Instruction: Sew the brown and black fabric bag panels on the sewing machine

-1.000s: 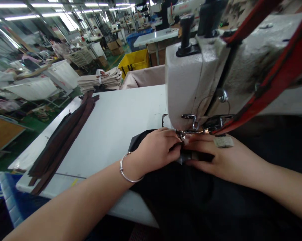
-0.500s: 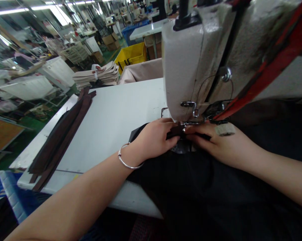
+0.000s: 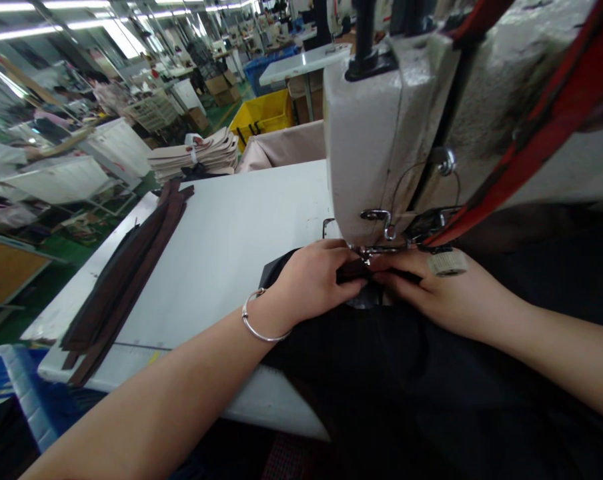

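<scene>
A sewing machine (image 3: 376, 147) stands over the right part of the white table. Black fabric (image 3: 406, 380) lies under its presser foot (image 3: 366, 259) and hangs over the front edge. My left hand (image 3: 316, 277), with a silver bangle at the wrist, grips the fabric just left of the foot, thumb and fingers closing on a dark folded edge. From the right, my right hand (image 3: 441, 287) pinches the same fabric close to the foot. Part of that hand is behind a ribbed knob (image 3: 448, 263). The needle tip is too small to make out.
Dark brown fabric strips (image 3: 131, 280) lie along the left of the white table (image 3: 241, 220). Beyond stand a stack of pale pieces (image 3: 206, 155) and a yellow crate (image 3: 264, 115). A blue basket (image 3: 26, 393) is at lower left. A red strap (image 3: 531, 133) slants across the machine.
The view has shifted slightly, so the scene sits a little lower. My left hand is a touch nearer the presser foot. Both hands keep hold of the fabric.
</scene>
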`<state>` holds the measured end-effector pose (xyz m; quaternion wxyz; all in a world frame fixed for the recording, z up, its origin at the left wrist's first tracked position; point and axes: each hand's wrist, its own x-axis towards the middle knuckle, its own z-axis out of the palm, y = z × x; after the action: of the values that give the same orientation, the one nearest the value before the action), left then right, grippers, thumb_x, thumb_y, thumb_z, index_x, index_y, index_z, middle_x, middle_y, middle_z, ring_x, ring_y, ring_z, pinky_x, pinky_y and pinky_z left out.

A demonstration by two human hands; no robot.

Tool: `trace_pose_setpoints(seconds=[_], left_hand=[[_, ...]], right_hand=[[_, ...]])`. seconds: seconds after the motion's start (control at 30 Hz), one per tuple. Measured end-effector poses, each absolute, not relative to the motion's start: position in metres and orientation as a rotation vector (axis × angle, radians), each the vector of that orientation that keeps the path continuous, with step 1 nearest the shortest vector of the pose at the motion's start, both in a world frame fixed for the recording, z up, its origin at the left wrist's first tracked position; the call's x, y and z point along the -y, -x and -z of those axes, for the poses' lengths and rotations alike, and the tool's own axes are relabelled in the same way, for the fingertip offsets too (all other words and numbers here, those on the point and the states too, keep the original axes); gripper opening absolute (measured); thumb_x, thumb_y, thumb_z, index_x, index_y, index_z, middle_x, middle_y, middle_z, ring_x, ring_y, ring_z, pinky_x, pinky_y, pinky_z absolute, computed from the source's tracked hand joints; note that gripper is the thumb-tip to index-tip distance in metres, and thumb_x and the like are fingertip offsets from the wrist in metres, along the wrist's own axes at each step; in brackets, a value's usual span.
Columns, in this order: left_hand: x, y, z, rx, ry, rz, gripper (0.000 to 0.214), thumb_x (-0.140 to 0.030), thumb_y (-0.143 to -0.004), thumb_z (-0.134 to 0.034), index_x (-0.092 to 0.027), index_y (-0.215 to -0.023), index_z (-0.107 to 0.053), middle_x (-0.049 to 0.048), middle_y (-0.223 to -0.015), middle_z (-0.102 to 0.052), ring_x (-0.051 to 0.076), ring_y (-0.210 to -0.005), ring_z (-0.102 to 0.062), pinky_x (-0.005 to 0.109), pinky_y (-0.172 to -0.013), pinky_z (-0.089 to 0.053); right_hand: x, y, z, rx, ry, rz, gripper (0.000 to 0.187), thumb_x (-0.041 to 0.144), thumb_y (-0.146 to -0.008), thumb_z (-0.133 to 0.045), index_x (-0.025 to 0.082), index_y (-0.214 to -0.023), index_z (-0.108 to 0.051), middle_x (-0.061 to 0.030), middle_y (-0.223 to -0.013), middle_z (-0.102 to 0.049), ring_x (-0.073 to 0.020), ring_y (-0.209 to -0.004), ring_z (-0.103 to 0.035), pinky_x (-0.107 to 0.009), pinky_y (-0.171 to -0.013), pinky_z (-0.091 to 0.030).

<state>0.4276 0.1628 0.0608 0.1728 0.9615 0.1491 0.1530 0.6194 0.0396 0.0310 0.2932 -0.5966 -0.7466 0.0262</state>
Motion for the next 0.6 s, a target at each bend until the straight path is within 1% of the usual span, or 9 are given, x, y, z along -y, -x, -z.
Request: trace_pose_setpoints(seconds=[0.07, 0.17, 0.3, 0.4, 0.6], left_hand=[[-0.1618, -0.4278, -0.0605, -0.421, -2.744, -0.448, 0.021, -0.025, -0.083, -0.07, -0.016, -0.101, -0.072, 0.0057, -0.098, -0.074, 0.022, -0.089, -0.07, 0.034, -0.081, -0.056], [-0.1598, -0.4283, -0.0597, -0.432, -2.777, -0.483, 0.02, -0.021, -0.081, -0.069, -0.016, -0.1, -0.072, 0.0053, -0.097, -0.073, 0.021, -0.086, -0.069, 0.033, -0.082, -0.056], [-0.1573, -0.4289, -0.0575, -0.424, -2.829, -0.525, 0.021, -0.019, -0.082, -0.069, -0.018, -0.103, -0.072, 0.0047, -0.101, -0.072, 0.021, -0.091, -0.068, 0.033, -0.085, -0.055], [-0.1563, -0.4288, -0.0558, -0.418, -2.857, -0.537, 0.024, -0.02, -0.082, -0.069, -0.019, -0.105, -0.07, 0.0041, -0.102, -0.072, 0.021, -0.094, -0.068, 0.033, -0.086, -0.055], [-0.1542, -0.4297, -0.0537, -0.432, -2.886, -0.583, 0.019, -0.025, -0.082, -0.07, -0.02, -0.1, -0.07, 0.0034, -0.099, -0.071, 0.021, -0.09, -0.067, 0.032, -0.083, -0.054]], right_hand=[[-0.0395, -0.6194, -0.0307, 1.989, 1.604, -0.076, 0.028, 0.025, -0.097, -0.052, 0.024, -0.118, -0.069, -0.0061, -0.117, -0.071, -0.0261, -0.104, -0.067, -0.046, -0.093, -0.052], [-0.0395, -0.6185, -0.0315, 1.976, 1.616, -0.078, 0.026, 0.026, -0.096, -0.052, 0.022, -0.114, -0.071, -0.0071, -0.108, -0.073, -0.0272, -0.101, -0.067, -0.047, -0.09, -0.053], [-0.0396, -0.6173, -0.0321, 1.97, 1.617, -0.07, 0.024, 0.026, -0.095, -0.054, 0.022, -0.111, -0.072, -0.0075, -0.101, -0.074, -0.0273, -0.096, -0.068, -0.047, -0.088, -0.054], [-0.0399, -0.6171, -0.0325, 1.973, 1.604, -0.074, 0.024, 0.026, -0.095, -0.054, 0.023, -0.112, -0.071, -0.0064, -0.103, -0.074, -0.0276, -0.099, -0.067, -0.048, -0.09, -0.053], [-0.0405, -0.6171, -0.0315, 1.959, 1.588, -0.071, 0.025, 0.023, -0.094, -0.054, 0.022, -0.111, -0.072, -0.0066, -0.106, -0.073, -0.0298, -0.101, -0.067, -0.05, -0.09, -0.053]])
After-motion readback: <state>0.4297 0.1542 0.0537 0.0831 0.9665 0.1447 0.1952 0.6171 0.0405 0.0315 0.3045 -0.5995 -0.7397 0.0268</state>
